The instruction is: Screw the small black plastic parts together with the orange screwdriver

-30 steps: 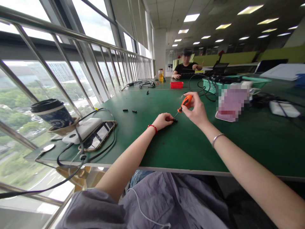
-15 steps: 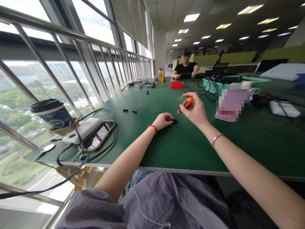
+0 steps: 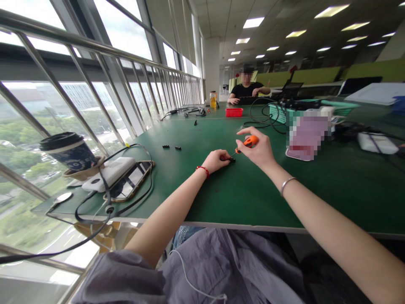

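Note:
Against the green tabletop (image 3: 202,198), my left hand (image 3: 217,161) is closed on a small black part (image 3: 232,160) whose exact kind I cannot make out. My right hand (image 3: 258,147) grips a screwdriver (image 3: 249,142) with an orange and black handle, thumb on one side and the index finger lifted off it. The slanted metal shaft runs down to the black part by my left fingertips; its tip is too small to see clearly. Two similar black pieces (image 3: 171,147) lie to the left, and a third small black piece (image 3: 195,123) sits farther back.
At left are a lidded paper cup (image 3: 69,154), a white power bank (image 3: 109,174), a phone (image 3: 131,181) and looping cables. Farther off stand a red tray (image 3: 234,112), a jar (image 3: 213,100) and a green basket (image 3: 278,114). A pink phone (image 3: 305,139) is at right. Another person (image 3: 248,89) sits opposite.
The screwdriver handle has tipped lower in my right hand, which has shifted slightly down. My left hand stays on the black part. The person opposite has moved one arm.

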`<state>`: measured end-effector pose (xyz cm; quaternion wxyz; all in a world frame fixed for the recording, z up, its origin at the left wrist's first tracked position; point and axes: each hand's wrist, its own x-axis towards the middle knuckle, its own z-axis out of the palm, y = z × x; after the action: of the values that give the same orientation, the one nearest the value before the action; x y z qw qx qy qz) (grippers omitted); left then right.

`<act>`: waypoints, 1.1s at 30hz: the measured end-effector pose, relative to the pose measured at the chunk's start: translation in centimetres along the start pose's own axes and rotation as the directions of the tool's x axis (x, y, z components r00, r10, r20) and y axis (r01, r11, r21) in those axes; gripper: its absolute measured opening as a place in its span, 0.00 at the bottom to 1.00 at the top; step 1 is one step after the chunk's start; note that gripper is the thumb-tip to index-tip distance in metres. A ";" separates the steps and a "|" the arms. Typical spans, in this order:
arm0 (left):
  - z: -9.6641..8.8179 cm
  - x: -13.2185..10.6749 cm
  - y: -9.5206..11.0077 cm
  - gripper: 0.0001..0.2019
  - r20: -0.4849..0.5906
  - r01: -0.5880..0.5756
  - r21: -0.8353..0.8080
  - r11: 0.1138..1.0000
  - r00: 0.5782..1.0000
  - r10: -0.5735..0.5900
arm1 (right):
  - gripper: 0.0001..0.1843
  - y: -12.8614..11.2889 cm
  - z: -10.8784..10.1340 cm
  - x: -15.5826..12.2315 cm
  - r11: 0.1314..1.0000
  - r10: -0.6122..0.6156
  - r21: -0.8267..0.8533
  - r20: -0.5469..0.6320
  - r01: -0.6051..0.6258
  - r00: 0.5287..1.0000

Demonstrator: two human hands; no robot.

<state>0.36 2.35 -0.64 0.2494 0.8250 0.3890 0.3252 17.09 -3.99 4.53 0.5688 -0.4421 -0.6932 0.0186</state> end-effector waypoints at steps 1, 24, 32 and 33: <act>0.0 0.0 0.0 0.04 -0.001 -0.001 0.000 1.000 1.000 0.001 | 0.17 0.1 0.1 0.0 1.000 -0.016 0.025 -0.010 0.016 1.000; -0.1 -0.1 0.3 0.04 0.013 0.005 -0.020 1.000 1.000 -0.005 | 0.14 -0.4 0.2 0.0 0.997 0.049 -0.065 0.023 -0.047 0.999; -0.1 -0.1 0.1 0.03 0.004 -0.012 0.010 1.000 1.000 0.012 | 0.12 -0.3 0.2 0.0 1.000 0.012 -0.029 -0.004 -0.012 1.000; 0.0 0.0 0.0 0.03 0.002 -0.013 0.007 1.000 1.000 0.013 | 0.17 -0.1 0.2 0.0 1.000 0.004 -0.012 -0.016 -0.005 1.000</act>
<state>0.31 2.32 -0.62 0.2448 0.8288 0.3845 0.3246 16.83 -3.96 4.53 0.5717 -0.4472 -0.6877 0.0122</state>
